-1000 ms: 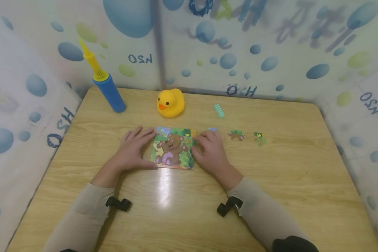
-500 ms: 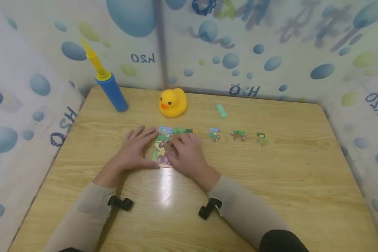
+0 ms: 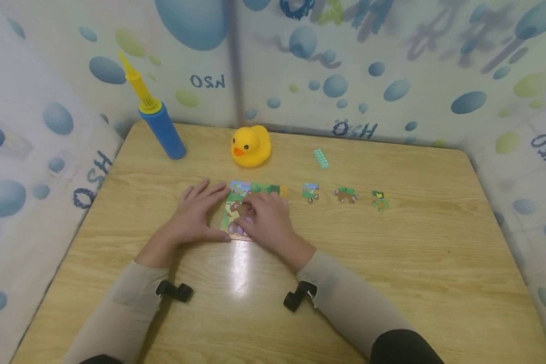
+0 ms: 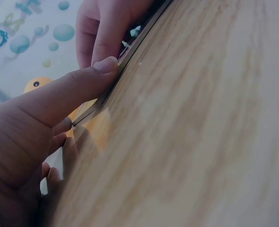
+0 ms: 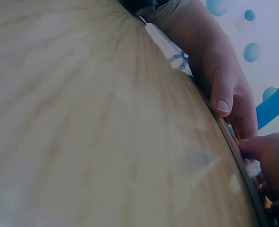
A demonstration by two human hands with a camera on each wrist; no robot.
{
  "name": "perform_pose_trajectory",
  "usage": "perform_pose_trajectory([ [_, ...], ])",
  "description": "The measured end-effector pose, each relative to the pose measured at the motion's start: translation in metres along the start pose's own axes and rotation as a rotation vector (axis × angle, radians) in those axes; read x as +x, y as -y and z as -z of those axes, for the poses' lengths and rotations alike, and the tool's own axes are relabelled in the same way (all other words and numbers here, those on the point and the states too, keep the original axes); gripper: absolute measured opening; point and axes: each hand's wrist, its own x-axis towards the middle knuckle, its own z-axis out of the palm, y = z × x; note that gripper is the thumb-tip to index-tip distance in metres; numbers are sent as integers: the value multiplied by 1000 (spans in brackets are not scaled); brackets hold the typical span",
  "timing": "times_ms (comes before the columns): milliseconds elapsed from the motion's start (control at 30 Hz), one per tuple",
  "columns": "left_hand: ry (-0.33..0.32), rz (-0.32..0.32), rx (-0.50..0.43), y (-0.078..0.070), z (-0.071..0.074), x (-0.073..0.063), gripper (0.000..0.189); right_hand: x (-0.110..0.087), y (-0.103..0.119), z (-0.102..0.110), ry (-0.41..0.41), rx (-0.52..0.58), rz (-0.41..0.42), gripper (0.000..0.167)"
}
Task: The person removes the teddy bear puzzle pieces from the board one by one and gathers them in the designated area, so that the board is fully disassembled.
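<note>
A square jigsaw puzzle [image 3: 236, 189] with a brown bear in a green scene lies flat on the table. My left hand [image 3: 193, 212] frames its left side, fingers stretched toward the upper left corner and thumb along the lower edge. In the left wrist view the left thumb [image 4: 73, 90] rests against the board's edge. My right hand [image 3: 273, 217] is over the puzzle's middle and right, thumb and fingertips drawn together over the bear, pinching what appears to be a puzzle piece. The hand hides most of it. In the right wrist view both hands meet at the board.
Three loose puzzle pieces lie in a row right of the board: one with sky [image 3: 310, 192], a brown and green one [image 3: 346, 195], and a green one [image 3: 379, 200]. Behind stand a blue and yellow hand pump [image 3: 162, 130], a yellow rubber duck [image 3: 251, 146] and a mint toy brick [image 3: 321, 158].
My right hand has moved left from the board's right edge onto the bear picture, uncovering the sky piece. Over the last half second it barely moves. My left hand keeps its place.
</note>
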Motion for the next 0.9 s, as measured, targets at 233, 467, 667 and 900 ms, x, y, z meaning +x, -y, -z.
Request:
perform_pose_trajectory([
  [233, 5, 6, 8, -1, 2, 1, 128, 3, -1, 7, 56, 90, -9, 50],
  [467, 12, 12, 2, -3, 3, 0, 128, 3, -1, 9, 78, 89, -14, 52],
  [667, 17, 12, -1, -4, 4, 0, 129, 3, 0, 9, 97, 93, -36, 55],
  [900, 24, 19, 8, -6, 4, 0, 128, 3, -1, 8, 77, 110, -40, 52],
])
